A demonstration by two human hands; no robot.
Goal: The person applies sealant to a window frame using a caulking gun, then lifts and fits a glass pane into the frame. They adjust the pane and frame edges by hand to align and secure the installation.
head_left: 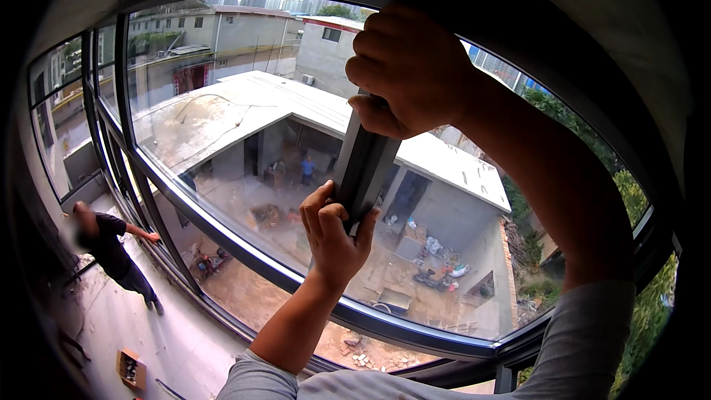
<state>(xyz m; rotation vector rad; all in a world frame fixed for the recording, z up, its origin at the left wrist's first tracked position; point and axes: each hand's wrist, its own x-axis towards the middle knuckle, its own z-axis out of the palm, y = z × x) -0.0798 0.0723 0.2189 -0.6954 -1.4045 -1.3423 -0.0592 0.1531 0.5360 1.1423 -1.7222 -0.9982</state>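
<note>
A dark grey metal frame bar (364, 163) stands upright in front of the large window pane (244, 126). My right hand (406, 68) grips the bar's upper part, fingers wrapped over it. My left hand (335, 231) clasps the same bar lower down, near its bottom end. Both forearms wear grey sleeves pushed back. The bar's top end is hidden behind my right hand.
The dark window frame (355, 315) curves along the bottom and left. A person in a black shirt (111, 248) leans on the sill at the lower left. A small cardboard box (130, 369) lies on the pale floor. Rooftops and a yard show outside.
</note>
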